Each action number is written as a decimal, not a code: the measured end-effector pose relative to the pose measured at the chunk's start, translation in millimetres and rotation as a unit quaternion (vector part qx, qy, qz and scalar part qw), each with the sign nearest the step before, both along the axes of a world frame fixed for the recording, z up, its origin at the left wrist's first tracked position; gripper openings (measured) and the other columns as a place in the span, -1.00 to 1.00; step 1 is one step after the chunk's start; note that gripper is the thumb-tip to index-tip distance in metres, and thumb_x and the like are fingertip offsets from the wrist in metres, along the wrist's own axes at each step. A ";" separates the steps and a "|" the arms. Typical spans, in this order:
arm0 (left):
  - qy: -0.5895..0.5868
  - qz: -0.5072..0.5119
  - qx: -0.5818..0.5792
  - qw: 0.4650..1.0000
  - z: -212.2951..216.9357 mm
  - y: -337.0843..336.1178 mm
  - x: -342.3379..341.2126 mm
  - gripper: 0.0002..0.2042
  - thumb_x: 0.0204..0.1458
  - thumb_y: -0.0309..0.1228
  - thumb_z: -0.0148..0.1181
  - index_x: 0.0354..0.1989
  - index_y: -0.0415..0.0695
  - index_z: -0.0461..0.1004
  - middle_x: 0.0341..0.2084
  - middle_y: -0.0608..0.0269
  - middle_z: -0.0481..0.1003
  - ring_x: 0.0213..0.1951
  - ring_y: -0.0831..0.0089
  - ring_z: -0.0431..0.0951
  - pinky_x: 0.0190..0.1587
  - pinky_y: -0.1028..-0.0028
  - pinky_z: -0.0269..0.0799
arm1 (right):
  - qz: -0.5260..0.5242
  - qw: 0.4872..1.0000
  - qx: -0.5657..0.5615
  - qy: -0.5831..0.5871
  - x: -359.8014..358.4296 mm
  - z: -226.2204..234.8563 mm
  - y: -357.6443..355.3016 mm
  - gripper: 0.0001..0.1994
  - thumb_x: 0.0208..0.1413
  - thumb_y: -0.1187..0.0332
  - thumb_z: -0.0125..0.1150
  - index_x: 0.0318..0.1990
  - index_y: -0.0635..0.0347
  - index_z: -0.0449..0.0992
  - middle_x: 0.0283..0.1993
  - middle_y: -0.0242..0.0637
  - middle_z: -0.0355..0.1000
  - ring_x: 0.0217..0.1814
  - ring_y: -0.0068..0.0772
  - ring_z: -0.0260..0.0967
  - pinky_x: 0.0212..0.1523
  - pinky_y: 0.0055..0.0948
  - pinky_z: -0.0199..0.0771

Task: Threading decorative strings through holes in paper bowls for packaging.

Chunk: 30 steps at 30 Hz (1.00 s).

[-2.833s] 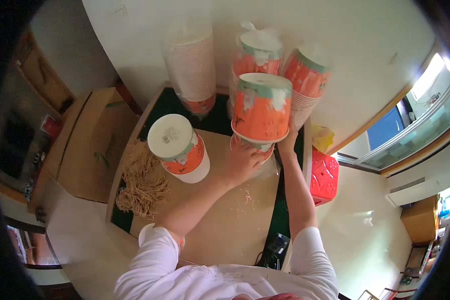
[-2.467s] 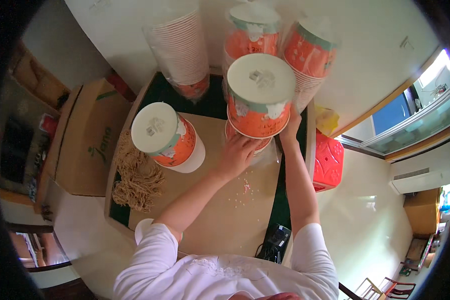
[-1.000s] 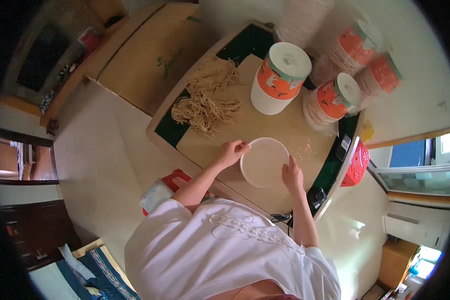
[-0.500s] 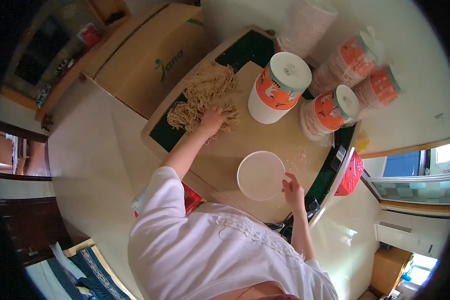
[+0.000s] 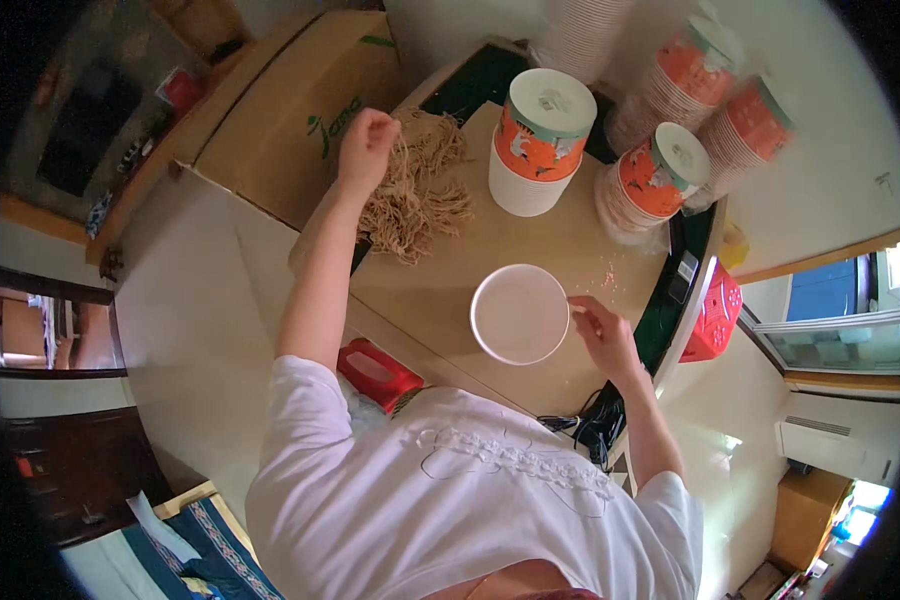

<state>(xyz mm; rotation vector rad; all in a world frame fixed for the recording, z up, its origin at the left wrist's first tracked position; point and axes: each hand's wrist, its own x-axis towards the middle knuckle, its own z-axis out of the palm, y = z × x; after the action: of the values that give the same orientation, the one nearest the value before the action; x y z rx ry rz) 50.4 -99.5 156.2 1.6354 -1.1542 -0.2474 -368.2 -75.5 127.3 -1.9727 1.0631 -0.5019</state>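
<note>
My left hand [image 5: 367, 150] is raised over the far left edge of a heap of tan, curly strands [image 5: 425, 205] that look like noodles or cord. Its fingers are closed in a pinch, and a few strands hang from the fingertips down to the heap. On the right, my right hand [image 5: 607, 338] pinches the rim of a round white tub [image 5: 520, 318], whose open top faces up; its inside looks bare. Beyond the tub stands a nested stack of tubs [image 5: 542, 150], its top one wrapped in an orange and green band with a pale lid.
More wrapped tub stacks [image 5: 660, 175] line the back right of the table [image 5: 420, 325]. A big cardboard box [image 5: 290, 105] is at the back left. Red plastic [image 5: 378, 375] lies at the near edge, black cables [image 5: 595, 420] nearby, and a red basket [image 5: 712, 315] off the right side.
My left hand has lifted from the heap's near side up and toward the far left, drawing strands with it. My right hand stays at the tub's rim. The whole view has shifted slightly.
</note>
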 end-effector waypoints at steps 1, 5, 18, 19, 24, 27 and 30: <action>-0.010 0.014 -0.011 1.000 6.8 1.1 3.2 -0.86 0.09 -0.38 0.12 -0.32 -0.19 0.37 -0.48 0.26 0.46 -0.37 0.49 0.46 -0.26 0.50 0.36 | 0.016 1.000 0.005 -0.017 10.1 0.8 1.7 -0.79 0.12 0.46 0.07 -0.09 0.16 0.48 -0.54 -0.23 0.41 -0.56 -0.53 0.34 -0.48 -0.51 0.36; 0.077 0.043 0.011 0.996 30.3 10.1 -6.9 -0.87 0.08 -0.38 0.14 -0.34 -0.18 0.40 -0.54 0.29 0.46 -0.47 0.50 0.44 -0.36 0.49 0.37 | 0.055 0.994 0.042 -0.083 29.4 -13.8 10.0 -0.80 0.12 0.47 0.08 -0.10 0.20 0.49 -0.49 -0.21 0.44 -0.54 -0.54 0.34 -0.45 -0.53 0.39; -0.048 -0.019 0.261 0.964 -57.8 34.6 22.9 -0.89 -0.02 -0.39 0.18 -0.36 -0.14 0.55 -0.41 0.21 0.53 -0.38 0.41 0.52 -0.31 0.42 0.40 | 0.106 0.989 0.093 -0.048 93.1 -7.6 48.6 -0.82 0.06 0.39 0.11 -0.19 0.07 0.56 -0.49 -0.13 0.46 -0.51 -0.27 0.42 -0.44 -0.37 0.39; 0.041 0.007 0.165 0.985 -64.1 41.9 28.5 -0.90 0.01 -0.42 0.16 -0.36 -0.16 0.54 -0.45 0.24 0.53 -0.41 0.46 0.50 -0.33 0.44 0.40 | 0.114 0.988 0.097 -0.047 94.1 -7.1 48.9 -0.82 0.06 0.39 0.11 -0.19 0.07 0.56 -0.49 -0.13 0.46 -0.51 -0.27 0.42 -0.44 -0.37 0.39; 0.029 -0.011 0.138 0.990 6.0 62.4 -53.0 -0.87 0.03 -0.40 0.16 -0.40 -0.20 0.52 -0.57 0.28 0.50 -0.52 0.54 0.46 -0.45 0.51 0.35 | 0.066 0.965 0.217 -0.128 120.6 -8.9 19.0 -0.75 0.18 0.26 0.01 -0.15 0.17 0.54 -0.39 -0.28 0.46 -0.36 -0.51 0.40 -0.35 -0.48 0.40; -0.012 -0.074 0.121 0.990 0.8 86.6 -94.1 -0.90 -0.01 -0.44 0.17 -0.40 -0.20 0.50 -0.59 0.17 0.50 -0.52 0.48 0.50 -0.45 0.48 0.36 | -0.068 0.814 0.496 -0.295 172.2 5.3 24.1 -0.63 0.22 0.08 -0.06 -0.13 0.21 0.49 -0.32 -0.33 0.45 -0.27 -0.49 0.39 -0.23 -0.44 0.42; -0.051 0.004 0.046 0.998 -31.1 101.9 -114.3 -0.94 0.00 -0.51 0.13 -0.38 -0.23 0.47 -0.62 0.13 0.47 -0.55 0.43 0.47 -0.48 0.45 0.33 | -0.066 0.733 0.563 -0.376 230.4 -22.6 7.5 -0.65 0.22 0.10 -0.09 -0.19 0.23 0.44 -0.32 -0.30 0.45 -0.29 -0.36 0.39 -0.25 -0.38 0.43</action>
<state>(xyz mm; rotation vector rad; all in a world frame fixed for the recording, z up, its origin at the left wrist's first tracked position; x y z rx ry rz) -63.9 2.4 125.1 1.7499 -1.2284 -0.2162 -137.8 -68.0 104.8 -0.5012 0.6640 -0.4778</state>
